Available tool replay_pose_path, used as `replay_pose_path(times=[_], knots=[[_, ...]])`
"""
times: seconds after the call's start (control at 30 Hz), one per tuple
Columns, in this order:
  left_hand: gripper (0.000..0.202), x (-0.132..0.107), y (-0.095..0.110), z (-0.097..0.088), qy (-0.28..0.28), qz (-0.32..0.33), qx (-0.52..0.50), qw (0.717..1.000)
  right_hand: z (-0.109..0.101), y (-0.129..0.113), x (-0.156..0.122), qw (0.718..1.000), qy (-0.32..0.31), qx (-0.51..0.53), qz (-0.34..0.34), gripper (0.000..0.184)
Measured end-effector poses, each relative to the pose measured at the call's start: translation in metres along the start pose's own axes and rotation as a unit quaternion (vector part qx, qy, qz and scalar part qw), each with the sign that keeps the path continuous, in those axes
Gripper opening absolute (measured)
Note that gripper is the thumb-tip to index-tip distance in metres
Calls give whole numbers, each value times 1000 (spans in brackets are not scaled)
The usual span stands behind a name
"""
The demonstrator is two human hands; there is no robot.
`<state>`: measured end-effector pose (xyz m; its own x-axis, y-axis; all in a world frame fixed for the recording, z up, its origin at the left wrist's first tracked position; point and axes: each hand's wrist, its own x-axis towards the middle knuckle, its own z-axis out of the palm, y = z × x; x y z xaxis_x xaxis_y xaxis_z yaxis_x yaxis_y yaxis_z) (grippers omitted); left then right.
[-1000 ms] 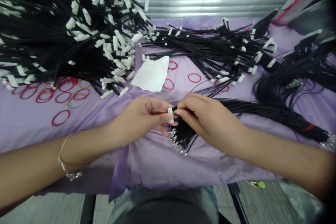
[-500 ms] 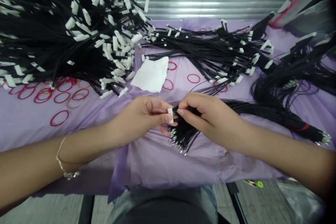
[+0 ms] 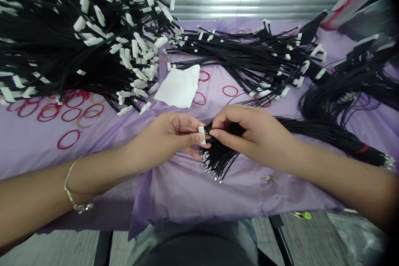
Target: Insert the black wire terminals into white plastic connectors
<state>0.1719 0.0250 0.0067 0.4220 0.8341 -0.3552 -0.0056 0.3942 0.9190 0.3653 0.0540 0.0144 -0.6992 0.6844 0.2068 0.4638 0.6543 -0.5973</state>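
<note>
My left hand (image 3: 170, 141) pinches a small white plastic connector (image 3: 202, 135) between thumb and fingers. Close to its right side, my right hand (image 3: 246, 126) grips the end of a black wire (image 3: 209, 128) between thumb and forefinger. Whether the wire tip sits inside the connector is too small to tell. Beneath both hands lies a bundle of black wires (image 3: 222, 158), its bare metal terminals fanned out at the left end. This bundle runs right under my right hand to a red band (image 3: 361, 149) near its other end.
A large heap of black cables with white connectors (image 3: 93, 41) fills the back left. More cables (image 3: 243, 54) lie behind my hands and at right. Red rubber bands (image 3: 68, 139) and a white paper scrap (image 3: 179, 87) rest on the purple cloth (image 3: 187, 195).
The view has shifted slightly. Both hands keep their pinch, and my right fingertips have edged a little left toward the white connector.
</note>
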Motion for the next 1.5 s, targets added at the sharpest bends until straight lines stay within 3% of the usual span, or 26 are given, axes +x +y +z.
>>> replay_pose_path(times=[0.17,0.67,0.8,0.93,1.17,1.5], knots=[[10,0,-1,-1,-6,5,12,1000,2,2,-2,995,36,-21,-89,6],[10,1,1,2,-5,16,45,999,11,-5,0,995,35,-79,-55,15],[10,2,0,3,-5,19,32,999,4,-4,2,989,53,-104,-88,15],[11,1,1,3,4,0,14,1000,-4,0,2,979,32,-143,-141,20],[8,1,1,1,0,-13,-4,1000,0,6,-1,972,43,-181,-142,21],[10,1,1,0,3,-16,-11,1000,0,2,0,896,17,-392,-207,18]])
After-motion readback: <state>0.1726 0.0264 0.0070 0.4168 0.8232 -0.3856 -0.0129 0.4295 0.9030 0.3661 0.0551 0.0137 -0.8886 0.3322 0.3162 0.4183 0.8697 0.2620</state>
